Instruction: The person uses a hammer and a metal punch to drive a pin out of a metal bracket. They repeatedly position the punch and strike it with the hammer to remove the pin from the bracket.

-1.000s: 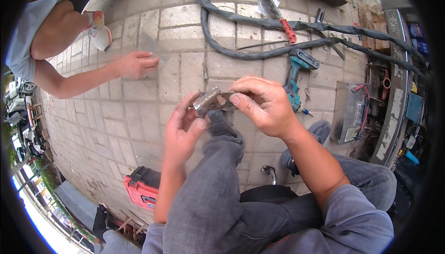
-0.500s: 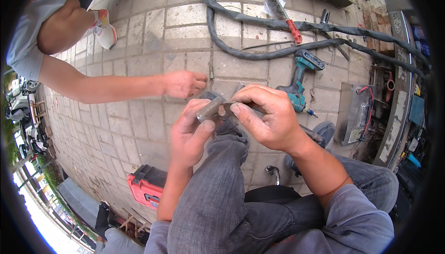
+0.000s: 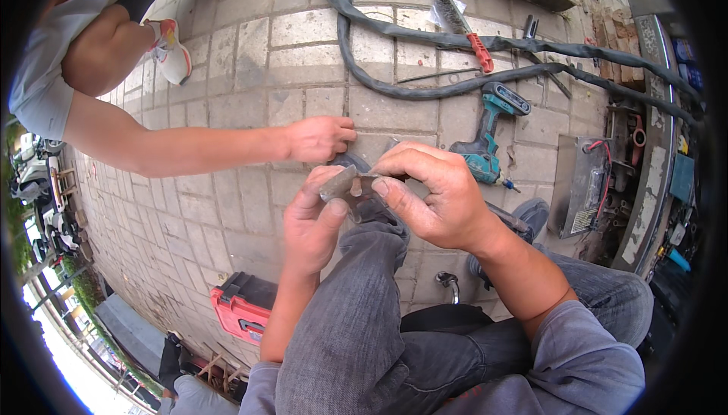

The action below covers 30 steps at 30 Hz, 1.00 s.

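Note:
A dull metal fitting (image 3: 337, 183), with a tubular part and a plate, is held between my hands above my grey-trousered leg. My left hand (image 3: 309, 225) grips its tubular end between thumb and fingers. My right hand (image 3: 436, 203) pinches the plate with thumb and bent fingers. Just beyond, another person's hand (image 3: 318, 139) reaches low over the paving, its fingers curled; what is in them is hidden. A teal cordless drill (image 3: 491, 134) lies right of my hands.
Thick dark hoses (image 3: 387, 89) and a red-handled wire brush (image 3: 479, 50) lie beyond. The other person crouches at left (image 3: 102, 51). A red toolbox (image 3: 239, 309) stands lower left. At right are a metal case (image 3: 572, 187) and a scuffed metal edge (image 3: 641, 218).
The other person's hand has moved right, to just beyond my hands. My hands still hold the metal fitting, now slightly lower in view and at a slightly different angle.

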{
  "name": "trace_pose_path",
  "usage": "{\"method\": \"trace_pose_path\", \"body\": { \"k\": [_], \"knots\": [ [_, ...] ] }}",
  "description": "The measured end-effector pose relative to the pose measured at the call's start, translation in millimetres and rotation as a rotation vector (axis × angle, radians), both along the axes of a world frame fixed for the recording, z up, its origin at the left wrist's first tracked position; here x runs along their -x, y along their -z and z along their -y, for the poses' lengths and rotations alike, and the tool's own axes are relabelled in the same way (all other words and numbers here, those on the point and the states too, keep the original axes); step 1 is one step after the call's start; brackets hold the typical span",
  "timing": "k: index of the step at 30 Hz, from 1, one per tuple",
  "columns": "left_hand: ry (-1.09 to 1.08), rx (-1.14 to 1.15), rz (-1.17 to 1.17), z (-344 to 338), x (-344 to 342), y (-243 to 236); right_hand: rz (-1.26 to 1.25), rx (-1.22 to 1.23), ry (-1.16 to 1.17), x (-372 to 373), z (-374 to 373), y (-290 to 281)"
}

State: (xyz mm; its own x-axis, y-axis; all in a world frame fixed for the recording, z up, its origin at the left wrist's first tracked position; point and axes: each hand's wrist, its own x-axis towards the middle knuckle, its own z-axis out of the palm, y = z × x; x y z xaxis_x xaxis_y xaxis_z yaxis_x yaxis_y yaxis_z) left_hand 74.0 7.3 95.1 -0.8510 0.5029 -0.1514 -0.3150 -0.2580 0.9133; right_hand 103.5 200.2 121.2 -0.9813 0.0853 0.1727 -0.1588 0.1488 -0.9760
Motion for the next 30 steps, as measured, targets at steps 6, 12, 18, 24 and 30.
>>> {"method": "trace_pose_path", "body": {
  "k": [6, 12, 18, 24, 30],
  "knots": [
    [-0.002, 0.032, -0.052, 4.3, -0.1, 5.9, -0.025, 0.013, -0.01, 1.7, -0.2, 0.0],
    [-0.034, 0.068, -0.089, 4.1, -2.4, 7.7, -0.064, -0.006, -0.035, 4.2, -3.8, 4.0],
    [-0.019, 0.252, -0.217, 5.2, 0.9, 2.8, 0.102, 0.119, 0.046, 4.5, 1.7, 11.2],
    [-0.119, 0.38, -0.181, 0.4, -2.5, -9.0, 0.538, 0.466, -0.043, 2.6, 19.3, 8.6],
    [-0.125, 0.402, -0.292, 1.8, -1.7, -5.4, 0.612, 0.66, -0.121, 5.4, 19.2, 12.2]
  ]
}}
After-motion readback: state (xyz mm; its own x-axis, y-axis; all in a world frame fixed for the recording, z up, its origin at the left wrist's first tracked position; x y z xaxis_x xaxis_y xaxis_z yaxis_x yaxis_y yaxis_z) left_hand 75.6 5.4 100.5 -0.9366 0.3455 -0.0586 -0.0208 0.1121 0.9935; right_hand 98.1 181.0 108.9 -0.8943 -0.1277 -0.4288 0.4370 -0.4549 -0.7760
